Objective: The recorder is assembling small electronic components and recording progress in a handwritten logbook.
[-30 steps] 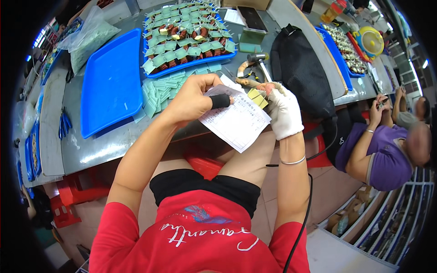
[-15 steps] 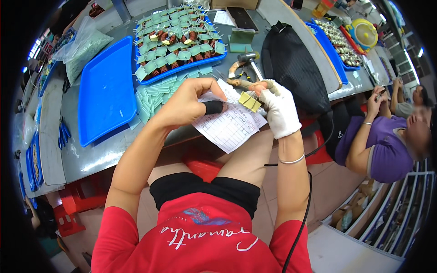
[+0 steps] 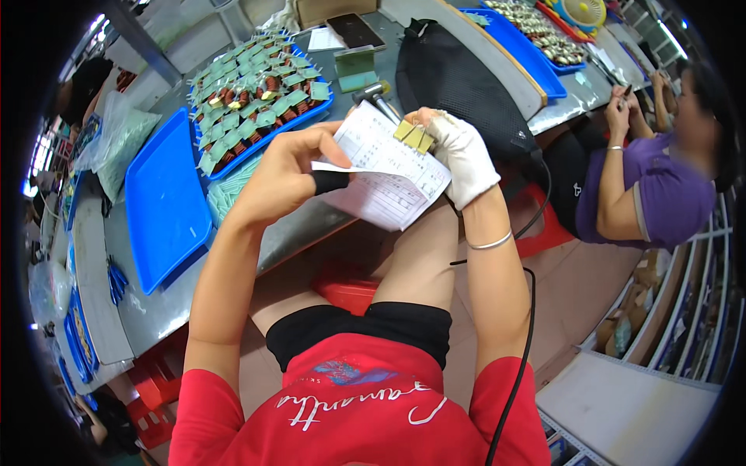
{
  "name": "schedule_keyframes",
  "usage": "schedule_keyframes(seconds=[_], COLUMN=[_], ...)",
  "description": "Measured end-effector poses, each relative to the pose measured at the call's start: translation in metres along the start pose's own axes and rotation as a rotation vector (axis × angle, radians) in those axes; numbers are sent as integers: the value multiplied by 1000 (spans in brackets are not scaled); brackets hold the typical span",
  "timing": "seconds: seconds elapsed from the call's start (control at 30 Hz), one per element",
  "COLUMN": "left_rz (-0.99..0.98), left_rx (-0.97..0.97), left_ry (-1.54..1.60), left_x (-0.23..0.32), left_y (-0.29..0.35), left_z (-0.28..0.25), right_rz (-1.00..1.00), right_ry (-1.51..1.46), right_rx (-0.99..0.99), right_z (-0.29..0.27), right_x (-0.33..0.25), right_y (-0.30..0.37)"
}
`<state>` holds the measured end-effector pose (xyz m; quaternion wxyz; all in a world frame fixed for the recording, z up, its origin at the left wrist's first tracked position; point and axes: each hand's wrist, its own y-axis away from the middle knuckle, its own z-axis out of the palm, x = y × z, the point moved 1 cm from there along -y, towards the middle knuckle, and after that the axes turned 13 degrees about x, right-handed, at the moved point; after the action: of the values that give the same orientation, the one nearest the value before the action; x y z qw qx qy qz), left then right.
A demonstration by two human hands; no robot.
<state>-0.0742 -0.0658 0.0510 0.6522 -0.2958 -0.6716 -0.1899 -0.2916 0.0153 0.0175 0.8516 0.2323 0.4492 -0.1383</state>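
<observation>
A thin stack of printed forms [image 3: 377, 147] is held between my two hands above my lap, near the table's front edge. My left hand [image 3: 291, 172], with a black cover on one finger, pinches the left edge of a sheet that curls up from the one below. On my right hand [image 3: 460, 155] is a white fingerless glove; its fingers close on the papers' upper right corner beside a yellow binder clip [image 3: 413, 137]. The clip sits on the papers' top edge. Behind the papers, a hammer [image 3: 371, 93] lies partly hidden on the table.
Left of centre lie an empty-looking blue tray [image 3: 159, 210] and a blue tray of copper coils with green sheets [image 3: 260, 97]. A black bag [image 3: 458, 85] rests behind my right hand, its cable trailing down. To the right sits a person in purple [image 3: 660, 186].
The papers have been lifted and spread, with one sheet now raised off the one beneath. My view has turned, so the table and trays appear tilted and shifted left.
</observation>
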Motion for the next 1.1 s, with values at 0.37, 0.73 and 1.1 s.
schedule_keyframes(seconds=[0.37,0.73,1.1], left_rz=[144,57,-115], left_rx=[-300,64,160], left_ry=[-176,-89,0], left_x=[41,37,-4], left_y=[34,20,1], left_z=[39,26,7], right_rz=[46,-40,-88], right_ry=[-219,-76,248], right_rx=[23,-26,-160], right_z=[-24,-14,14], right_x=[0,-1,4], right_y=[-23,-15,2])
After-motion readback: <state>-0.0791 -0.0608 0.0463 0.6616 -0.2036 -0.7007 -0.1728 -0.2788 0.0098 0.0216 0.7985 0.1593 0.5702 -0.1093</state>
